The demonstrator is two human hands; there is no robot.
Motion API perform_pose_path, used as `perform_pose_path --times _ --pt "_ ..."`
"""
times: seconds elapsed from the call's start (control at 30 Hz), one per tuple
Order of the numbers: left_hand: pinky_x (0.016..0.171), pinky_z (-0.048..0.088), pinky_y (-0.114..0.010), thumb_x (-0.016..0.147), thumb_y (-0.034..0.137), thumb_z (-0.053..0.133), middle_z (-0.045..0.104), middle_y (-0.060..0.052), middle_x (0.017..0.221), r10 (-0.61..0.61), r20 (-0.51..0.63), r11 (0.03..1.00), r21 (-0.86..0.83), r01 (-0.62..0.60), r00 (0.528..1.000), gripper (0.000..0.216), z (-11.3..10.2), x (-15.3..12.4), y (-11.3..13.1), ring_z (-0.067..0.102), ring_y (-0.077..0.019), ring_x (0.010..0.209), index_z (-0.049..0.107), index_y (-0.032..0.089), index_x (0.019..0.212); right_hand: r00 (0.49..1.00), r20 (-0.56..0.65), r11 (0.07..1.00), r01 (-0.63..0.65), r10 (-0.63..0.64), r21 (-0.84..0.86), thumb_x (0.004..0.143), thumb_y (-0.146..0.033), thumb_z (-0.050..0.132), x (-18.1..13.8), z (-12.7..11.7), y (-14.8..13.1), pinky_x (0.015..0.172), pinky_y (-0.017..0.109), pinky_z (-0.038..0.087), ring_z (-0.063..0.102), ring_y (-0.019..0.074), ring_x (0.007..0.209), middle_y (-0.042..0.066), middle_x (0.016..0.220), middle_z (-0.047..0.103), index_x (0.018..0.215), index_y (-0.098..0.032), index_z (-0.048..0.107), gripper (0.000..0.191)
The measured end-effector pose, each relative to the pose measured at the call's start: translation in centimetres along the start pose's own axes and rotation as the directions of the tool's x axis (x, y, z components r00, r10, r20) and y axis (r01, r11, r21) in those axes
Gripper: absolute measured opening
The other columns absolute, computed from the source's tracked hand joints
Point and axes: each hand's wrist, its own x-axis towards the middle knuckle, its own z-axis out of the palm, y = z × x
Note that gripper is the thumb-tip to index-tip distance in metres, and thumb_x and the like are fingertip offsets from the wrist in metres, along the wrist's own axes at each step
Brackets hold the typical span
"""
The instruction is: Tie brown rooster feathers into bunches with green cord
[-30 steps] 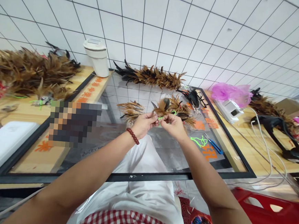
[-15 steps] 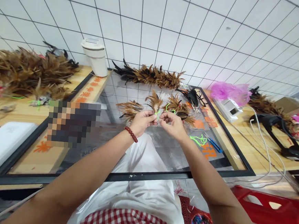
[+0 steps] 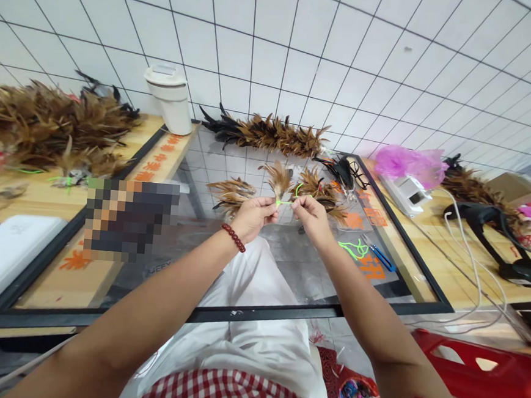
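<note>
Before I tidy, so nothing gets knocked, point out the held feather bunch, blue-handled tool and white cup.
Held feather bunch (image 3: 277, 179): head view, brown plumes.
Blue-handled tool (image 3: 383, 258): head view, the handles.
White cup (image 3: 175, 103): head view, its side.

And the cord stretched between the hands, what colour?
The cord is bright green; the head view shows it best.

Left hand (image 3: 253, 218), right hand (image 3: 312, 218): fingertips pinched, slightly apart.

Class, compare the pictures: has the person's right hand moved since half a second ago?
Yes, slightly: judged against the blue-handled tool, which lies in the same place, the right hand has shifted rightward, toward it.
</note>
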Motion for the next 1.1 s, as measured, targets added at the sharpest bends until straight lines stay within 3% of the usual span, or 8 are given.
perform_pose_path --times 0.07,0.17,0.27,0.33,0.5,0.7,0.9,1.1 --pt "0.051 0.043 -0.02 0.062 0.01 0.076 0.058 -0.001 0.058 0.019 -0.02 1.0 -0.002 -0.019 1.0 0.013 0.1 0.0 -0.2 0.052 -0.0073 0.051 0.064 0.009 0.067 0.993 0.102 0.999 0.052 -0.053 0.007 0.077 -0.047 0.062 -0.3 0.0 -0.7 0.057 0.025 0.038 0.044 0.011 0.058 -0.003 0.061 0.048 0.069 -0.019 0.055 0.03" --pt "0.051 0.044 -0.021 0.059 0.014 0.079 0.06 -0.001 0.06 0.028 -0.022 1.0 -0.003 -0.028 0.999 0.016 0.1 0.1 -0.3 0.053 -0.0076 0.052 0.065 0.01 0.066 0.939 0.313 0.988 0.152 -0.142 -0.007 0.081 -0.045 0.059 -0.8 0.0 -1.8 0.061 0.027 0.041 0.05 0.0122 0.062 0.0 0.066 0.057 0.068 -0.019 0.061 0.029" --pt "0.05 0.043 -0.02 0.059 0.015 0.079 0.059 -0.001 0.058 0.029 0.007 1.0 -0.005 -0.029 1.0 0.016 0.2 0.1 -0.3 0.051 -0.007 0.052 0.066 0.009 0.067 0.96 0.16 0.949 0.259 -0.231 -0.181 0.085 -0.037 0.055 -0.9 0.0 -2.1 0.062 0.027 0.042 0.051 0.0126 0.061 0.001 0.067 0.059 0.072 -0.019 0.063 0.023" --pt "0.05 0.043 -0.019 0.059 0.014 0.078 0.057 -0.001 0.056 0.023 0.002 1.0 0.013 -0.023 1.0 0.015 0.3 0.0 -0.2 0.051 -0.0068 0.052 0.067 0.009 0.067 0.946 0.057 0.882 0.319 -0.32 -0.345 0.085 -0.031 0.055 -0.9 0.0 -1.8 0.064 0.028 0.043 0.051 0.0131 0.062 0.002 0.07 0.061 0.077 -0.019 0.064 0.017" --pt "0.053 0.045 -0.021 0.062 0.013 0.076 0.059 -0.002 0.057 0.032 -0.025 0.997 0.075 -0.03 0.999 0.011 0.5 -0.1 -0.4 0.052 -0.0078 0.053 0.067 0.009 0.066 0.897 0.119 0.751 0.424 -0.427 -0.506 0.086 -0.025 0.052 -0.7 0.2 -0.8 0.07 0.029 0.045 0.056 0.0149 0.068 0.004 0.076 0.064 0.086 -0.02 0.066 0.015" --pt "0.053 0.045 -0.021 0.065 0.024 0.074 0.057 -0.001 0.054 0.095 0.078 0.97 0.218 -0.11 0.992 0.017 0.5 -0.2 -1.0 0.053 -0.0078 0.05 0.065 0.01 0.061 0.873 0.187 0.626 0.459 -0.451 -0.631 0.087 -0.022 0.052 -0.7 0.0 -0.4 0.071 0.029 0.041 0.057 0.0149 0.071 0.003 0.078 0.065 0.085 -0.02 0.063 0.012" --pt "0.05 0.046 -0.02 0.067 0.03 0.072 0.053 0.002 0.048 0.13 0.09 0.925 0.349 -0.154 0.987 0.025 0.4 0.0 -1.7 0.05 -0.0072 0.047 0.061 0.012 0.054 0.843 0.291 0.468 0.502 -0.451 -0.727 0.087 -0.023 0.053 -0.7 0.0 -0.7 0.071 0.031 0.036 0.056 0.0169 0.074 0.004 0.078 0.064 0.083 -0.019 0.059 0.008" --pt "0.049 0.047 -0.02 0.056 0.027 0.079 0.058 0.001 0.054 0.092 0.038 0.978 0.183 -0.097 0.995 0.022 0.5 -0.1 -1.3 0.052 -0.0071 0.05 0.065 0.011 0.059 0.889 0.215 0.521 0.417 -0.403 -0.745 0.082 -0.02 0.053 -0.7 0.6 -0.8 0.07 0.031 0.036 0.054 0.018 0.073 0.004 0.076 0.06 0.082 -0.018 0.055 0.003"
